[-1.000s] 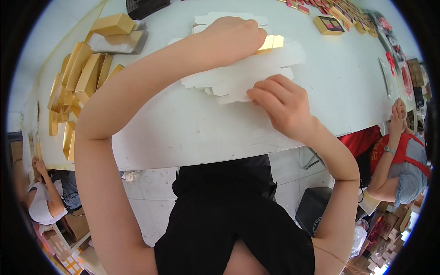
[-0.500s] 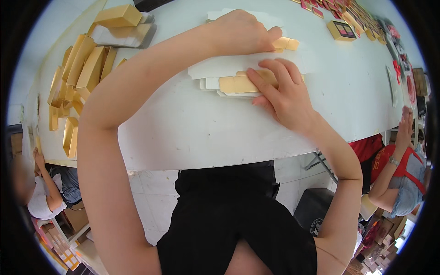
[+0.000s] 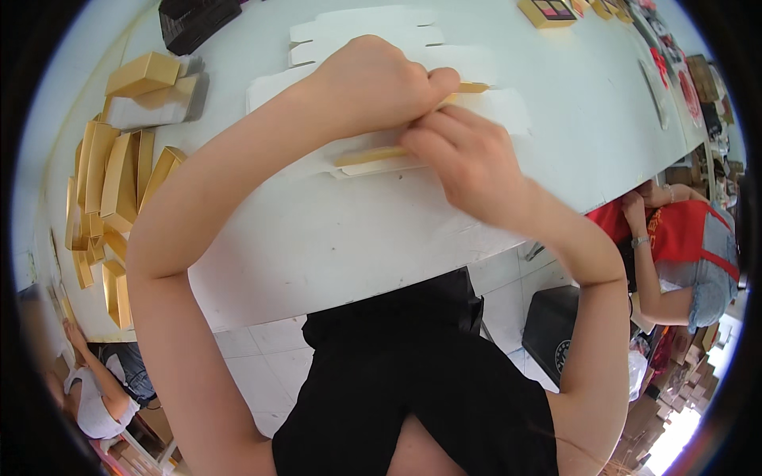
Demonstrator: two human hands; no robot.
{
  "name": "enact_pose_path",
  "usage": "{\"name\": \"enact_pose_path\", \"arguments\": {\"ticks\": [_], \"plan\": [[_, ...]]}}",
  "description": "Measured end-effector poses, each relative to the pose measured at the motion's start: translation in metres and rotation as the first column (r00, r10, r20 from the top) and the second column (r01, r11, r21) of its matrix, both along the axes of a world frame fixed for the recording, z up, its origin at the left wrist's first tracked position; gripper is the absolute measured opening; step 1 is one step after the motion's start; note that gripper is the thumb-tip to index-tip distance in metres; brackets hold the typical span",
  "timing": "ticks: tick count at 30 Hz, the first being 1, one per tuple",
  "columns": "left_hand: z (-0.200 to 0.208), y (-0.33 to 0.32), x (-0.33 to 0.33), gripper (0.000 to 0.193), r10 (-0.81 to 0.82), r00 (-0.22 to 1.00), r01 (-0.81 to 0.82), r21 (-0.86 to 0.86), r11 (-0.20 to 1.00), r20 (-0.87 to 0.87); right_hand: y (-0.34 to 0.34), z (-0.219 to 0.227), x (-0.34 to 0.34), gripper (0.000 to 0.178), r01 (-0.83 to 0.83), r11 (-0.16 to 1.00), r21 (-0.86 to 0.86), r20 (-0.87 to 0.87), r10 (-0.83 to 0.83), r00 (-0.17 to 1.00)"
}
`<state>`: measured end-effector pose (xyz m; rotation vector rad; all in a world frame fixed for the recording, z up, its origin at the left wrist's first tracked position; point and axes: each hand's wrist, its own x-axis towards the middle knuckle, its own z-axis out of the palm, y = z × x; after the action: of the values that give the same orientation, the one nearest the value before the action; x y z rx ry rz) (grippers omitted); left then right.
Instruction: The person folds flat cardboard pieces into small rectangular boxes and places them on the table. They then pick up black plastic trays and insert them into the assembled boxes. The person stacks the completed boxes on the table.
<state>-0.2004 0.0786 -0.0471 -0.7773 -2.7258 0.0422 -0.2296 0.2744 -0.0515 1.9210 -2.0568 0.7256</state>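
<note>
Under and between my hands lies a flat gold-and-white cardboard box blank (image 3: pixel 371 156), its near gold edge tilted up from the table. My left hand (image 3: pixel 377 83) is bent into a fist over its far side. Its thumb and forefinger close at a gold strip (image 3: pixel 475 87) of the card. My right hand (image 3: pixel 476 163) has its fingers curled together on the blank's near side, touching or almost touching the left fingertips. The knuckles hide most of the folds. Beyond the left hand lie more flat white card blanks (image 3: pixel 365 28), notched at their edges.
Gold open box sleeves (image 3: pixel 119 178) are heaped at the left, by a gold box (image 3: pixel 143 74) on clear plastic trays (image 3: pixel 155 107). A black object (image 3: pixel 194 24) stands at the far left, a small palette box (image 3: pixel 548 11) far right. People sit at both sides of the white table (image 3: pixel 302 270).
My right hand has gone from spread fingers on the gold panel to curled fingers close to my left hand. The near gold panel has tipped up. The whole view has shifted.
</note>
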Motion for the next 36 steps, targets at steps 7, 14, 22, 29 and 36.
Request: {"name": "enact_pose_path", "arguments": {"ticks": [7,14,22,29,36], "plan": [[0.033,-0.009,-0.007,0.017,0.150,0.931,-0.216,0.172,0.961,0.333,-0.011,0.016,-0.036,0.017,-0.080,0.978,0.194,0.234,0.033,0.972],[0.083,-0.003,0.054,0.024,0.090,0.981,-0.108,0.102,0.989,0.171,-0.007,0.043,-0.003,0.020,0.039,0.986,-0.161,0.192,-0.008,0.981],[0.026,-0.056,0.054,0.017,-0.134,0.989,0.140,0.100,0.985,-0.063,0.017,0.026,-0.037,0.051,-0.287,0.941,0.178,0.176,0.257,0.950],[0.017,-0.006,0.102,0.029,-0.145,0.988,0.148,0.067,0.987,-0.045,0.024,0.014,-0.032,0.050,-0.253,0.949,0.190,0.445,0.146,0.883],[0.001,-0.006,0.104,0.028,-0.117,0.985,0.159,0.399,0.903,-0.129,0.021,0.024,-0.036,0.021,-0.356,0.919,0.171,0.177,0.327,0.928]]}}
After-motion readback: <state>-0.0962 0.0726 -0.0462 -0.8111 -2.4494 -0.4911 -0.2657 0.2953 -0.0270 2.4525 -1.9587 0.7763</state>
